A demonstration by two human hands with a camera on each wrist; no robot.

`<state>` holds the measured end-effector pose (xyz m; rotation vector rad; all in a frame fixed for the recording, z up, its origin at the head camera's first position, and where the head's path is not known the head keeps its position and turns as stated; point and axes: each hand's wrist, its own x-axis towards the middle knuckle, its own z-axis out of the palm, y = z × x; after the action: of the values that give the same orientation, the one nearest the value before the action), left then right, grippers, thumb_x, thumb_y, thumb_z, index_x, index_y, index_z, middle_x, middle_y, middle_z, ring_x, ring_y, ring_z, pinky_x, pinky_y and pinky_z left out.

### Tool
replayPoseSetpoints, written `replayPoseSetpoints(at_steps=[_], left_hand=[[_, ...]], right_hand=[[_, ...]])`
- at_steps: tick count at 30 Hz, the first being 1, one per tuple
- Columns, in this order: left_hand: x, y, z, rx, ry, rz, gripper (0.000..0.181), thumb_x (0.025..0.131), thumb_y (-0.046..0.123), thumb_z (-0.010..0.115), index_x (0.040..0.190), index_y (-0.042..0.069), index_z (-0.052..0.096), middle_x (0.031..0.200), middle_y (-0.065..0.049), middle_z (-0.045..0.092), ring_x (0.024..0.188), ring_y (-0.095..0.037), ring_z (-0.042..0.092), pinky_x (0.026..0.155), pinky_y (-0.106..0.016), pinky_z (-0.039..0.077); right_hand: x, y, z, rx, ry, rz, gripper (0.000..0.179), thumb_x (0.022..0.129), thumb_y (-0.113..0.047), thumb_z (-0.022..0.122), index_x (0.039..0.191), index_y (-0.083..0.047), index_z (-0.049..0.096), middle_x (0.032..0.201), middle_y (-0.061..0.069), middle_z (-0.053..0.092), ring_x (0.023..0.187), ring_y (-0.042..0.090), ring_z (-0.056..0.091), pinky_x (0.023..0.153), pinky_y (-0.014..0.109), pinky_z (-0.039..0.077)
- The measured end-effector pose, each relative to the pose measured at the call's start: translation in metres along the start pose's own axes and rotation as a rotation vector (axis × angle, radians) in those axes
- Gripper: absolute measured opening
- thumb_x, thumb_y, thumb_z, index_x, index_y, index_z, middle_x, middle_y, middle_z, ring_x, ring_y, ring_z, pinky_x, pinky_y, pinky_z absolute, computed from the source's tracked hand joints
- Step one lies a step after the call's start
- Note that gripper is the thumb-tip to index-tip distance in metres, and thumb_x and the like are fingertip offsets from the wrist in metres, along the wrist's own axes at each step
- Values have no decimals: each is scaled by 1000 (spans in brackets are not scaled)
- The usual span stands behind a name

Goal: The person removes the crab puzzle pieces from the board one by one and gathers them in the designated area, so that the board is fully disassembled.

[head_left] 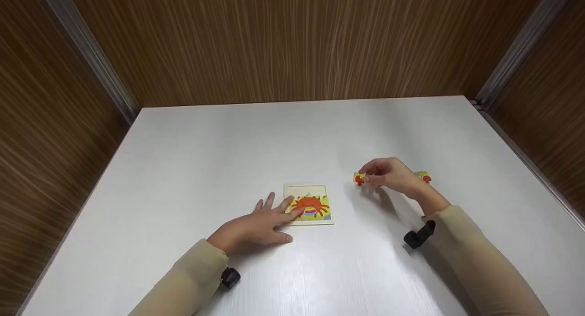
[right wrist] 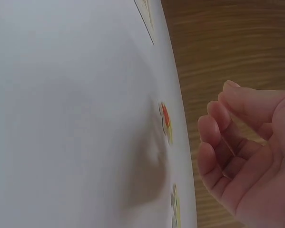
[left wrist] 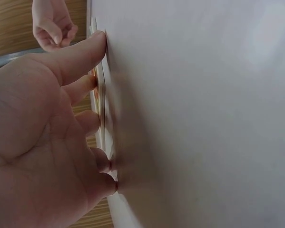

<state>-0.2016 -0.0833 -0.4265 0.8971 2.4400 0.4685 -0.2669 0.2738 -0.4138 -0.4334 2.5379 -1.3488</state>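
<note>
My left hand lies palm down with spread fingers, some of them on a small wooden puzzle tray. Inside the tray, joined pieces form a red crab on yellow; bare wood shows along the top. Its thumb is beside the tray's near left corner. My right hand hovers over the table with bent fingers, thumb close to the index finger. Nothing shows between its fingertips in the right wrist view. A yellow-and-red puzzle piece lies on the table below it, beside the fingertips in the head view.
Another yellow, green and red puzzle piece lies behind the right wrist, partly hidden. The white table has a wood-grain panel along its back and more panels at both sides. Each wrist wears a black strap device.
</note>
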Motion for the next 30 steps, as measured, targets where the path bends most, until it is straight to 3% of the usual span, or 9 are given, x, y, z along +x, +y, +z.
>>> replayPoseSetpoints(at_steps=[9, 20, 30], left_hand=[[-2, 0, 0, -1, -5, -3, 69, 90, 44, 55, 149, 33, 18, 156, -3, -1, 137, -36, -15, 108, -52, -6], [-2, 0, -1, 6, -3, -4, 70, 90, 45, 54, 149, 33, 18, 156, -1, 2, 138, -35, -13, 109, -52, -4], [-5, 2, -2, -26, 1, 2, 70, 90, 44, 56, 148, 32, 20, 156, -3, 2, 138, -35, -13, 109, -51, -4]], right_hand=[[22, -21, 38, 3, -55, -33, 24, 87, -13, 66, 108, -3, 66, 87, 8, 59, 75, 20, 50, 62, 25, 40], [32, -32, 56, 11, -91, -76, 22, 85, -6, 64, 106, -2, 67, 87, 6, 62, 76, 19, 52, 66, 28, 43], [36, -44, 73, 98, -150, -69, 24, 86, -13, 66, 108, -2, 66, 93, 8, 66, 82, 20, 57, 73, 32, 45]])
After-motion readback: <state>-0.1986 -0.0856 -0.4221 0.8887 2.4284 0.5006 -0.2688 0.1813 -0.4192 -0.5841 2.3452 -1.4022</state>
